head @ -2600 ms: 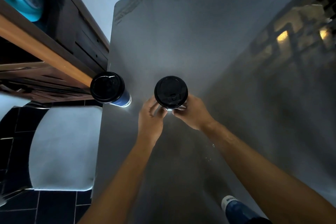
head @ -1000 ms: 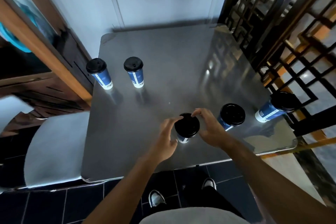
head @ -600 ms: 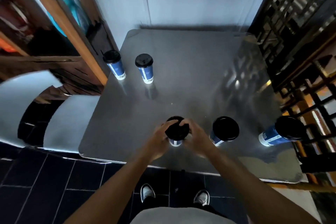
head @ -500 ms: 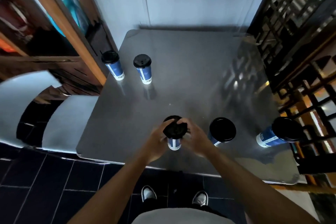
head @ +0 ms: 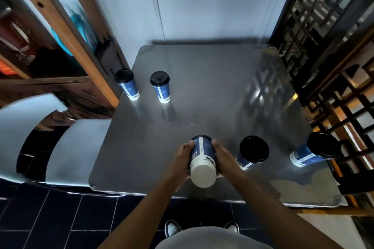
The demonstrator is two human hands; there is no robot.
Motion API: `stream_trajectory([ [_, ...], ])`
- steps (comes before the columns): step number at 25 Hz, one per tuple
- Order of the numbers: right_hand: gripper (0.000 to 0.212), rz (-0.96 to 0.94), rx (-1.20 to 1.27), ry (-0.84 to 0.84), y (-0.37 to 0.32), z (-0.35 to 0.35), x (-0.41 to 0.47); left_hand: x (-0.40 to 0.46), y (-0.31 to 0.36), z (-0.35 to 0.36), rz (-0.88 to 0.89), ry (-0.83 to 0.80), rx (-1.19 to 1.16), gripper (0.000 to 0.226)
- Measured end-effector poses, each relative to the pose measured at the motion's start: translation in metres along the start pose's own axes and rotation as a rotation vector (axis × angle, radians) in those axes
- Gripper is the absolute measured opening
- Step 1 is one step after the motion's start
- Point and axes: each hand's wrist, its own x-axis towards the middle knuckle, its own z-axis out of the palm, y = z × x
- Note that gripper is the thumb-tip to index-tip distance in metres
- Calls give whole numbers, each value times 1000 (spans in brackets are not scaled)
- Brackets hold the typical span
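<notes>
So half a second back this cup (head: 203,153) stands upright on the table (head: 202,91), black lid up, both hands closing round it. Now it's flipped. The white base faces the camera and the lid end points down and away, over the near part of the table, a bit left of the near-right cup (head: 253,152). The left hand (head: 180,160) and right hand (head: 225,159) each have fingers curled round the blue sides, one per flank, gripping it between them. My guess is it's being turned over, maybe to set it on its lid or test the seal. The right-edge cup (head: 315,150), far-left cup (head: 126,84) and second far cup (head: 160,87) sit where they were.

Stuff I can't make out: the lid is hidden behind the cup's own body, so no idea if it touches the table or hangs just above. The fingertips underneath are hidden too, and the side print is too small to read
</notes>
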Motion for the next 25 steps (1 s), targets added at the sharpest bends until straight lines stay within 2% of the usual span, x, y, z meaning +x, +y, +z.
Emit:
stream_trajectory([
  [3, 72, 52, 13, 50, 5, 5, 0, -3, 2, -2, -48, 23, -9, 58],
  [9, 61, 31, -59, 43, 6, 3, -3, 1, 2, -7, -83, 28, -15, 62],
  [13, 65, 18, -57, 58, 4, 4, 2, 7, -5, -15, -167, -53, 25, 86],
  [16, 67, 33, -26, 65, 3, 6, 5, 12, -9, -17, -136, -95, 54, 99],
  [19, 55, 35, -48, 68, 0, 7, 1, 9, -5, -16, -121, -78, 38, 95],
  [22, 47, 30, -43, 17, 1, 5, -4, 3, -5, -20, -38, -67, 55, 73],
  [24, 53, 10, -12, -34, 2, 1, -9, 2, -6, -28, 94, -90, 245, 62],
  [25, 56, -10, -3, -42, 1, -2, -10, 1, -8, -33, 171, -105, 375, 67],
])
